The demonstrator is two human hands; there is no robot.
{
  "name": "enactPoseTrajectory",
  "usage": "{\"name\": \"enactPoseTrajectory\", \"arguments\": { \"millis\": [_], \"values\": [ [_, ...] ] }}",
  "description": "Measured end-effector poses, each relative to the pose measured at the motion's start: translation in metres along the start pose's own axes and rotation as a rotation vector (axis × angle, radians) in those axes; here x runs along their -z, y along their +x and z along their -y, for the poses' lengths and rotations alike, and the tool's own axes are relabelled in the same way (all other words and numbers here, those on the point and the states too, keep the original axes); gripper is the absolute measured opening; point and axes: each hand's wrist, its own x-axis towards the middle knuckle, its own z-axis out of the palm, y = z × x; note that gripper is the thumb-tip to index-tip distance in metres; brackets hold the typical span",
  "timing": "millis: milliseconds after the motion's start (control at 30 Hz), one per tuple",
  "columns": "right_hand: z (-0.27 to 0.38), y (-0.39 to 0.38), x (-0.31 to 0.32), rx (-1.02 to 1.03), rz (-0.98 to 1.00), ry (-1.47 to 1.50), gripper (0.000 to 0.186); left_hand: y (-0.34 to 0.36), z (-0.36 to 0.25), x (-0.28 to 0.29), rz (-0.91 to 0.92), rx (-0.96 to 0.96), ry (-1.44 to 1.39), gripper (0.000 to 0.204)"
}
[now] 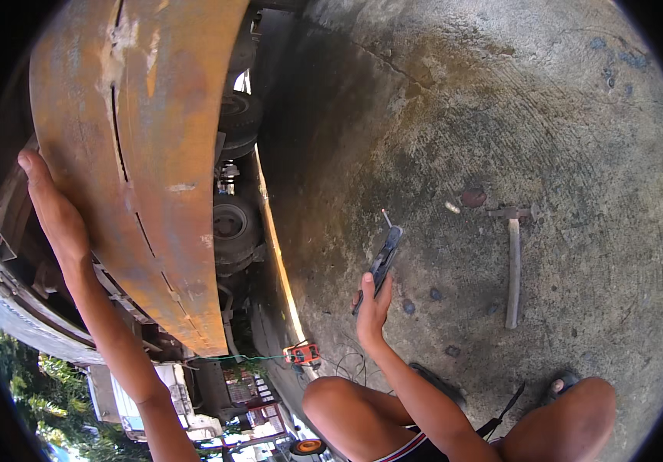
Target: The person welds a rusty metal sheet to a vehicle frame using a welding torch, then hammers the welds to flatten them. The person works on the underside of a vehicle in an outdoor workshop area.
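Note:
My left hand (pixel 53 208) lies flat against the outer edge of a large curved rusty steel plate (pixel 158 154) with welded seams. My right hand (pixel 371 304) grips a dark electrode holder (pixel 384 258) with a short rod sticking out of its top, held over the concrete. My bare knees show at the bottom of the view.
A hammer (pixel 513 262) lies on the stained concrete floor (pixel 501 115) to the right. A small orange tool (pixel 302 353) with a cable sits near the plate's lower end. Vehicle tyres (pixel 233 223) and a truck underside show beyond the plate. Trees are at lower left.

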Motion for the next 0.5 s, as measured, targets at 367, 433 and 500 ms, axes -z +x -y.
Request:
{"name": "enactPoseTrajectory", "arguments": {
  "millis": [367,433,500],
  "values": [
    [-0.062,0.081,0.205,0.201,0.038,-0.891,0.039,-0.098,-0.03,-0.039,-0.362,-0.275,-0.48,0.054],
    [-0.063,0.082,0.216,0.223,-0.037,-0.95,0.041,-0.124,-0.013,-0.043,-0.406,-0.478,-0.752,0.05],
    [-0.061,0.079,0.227,0.204,-0.024,-0.987,0.04,-0.161,-0.003,-0.042,-0.374,-0.487,-0.963,0.049]
  ]
}}
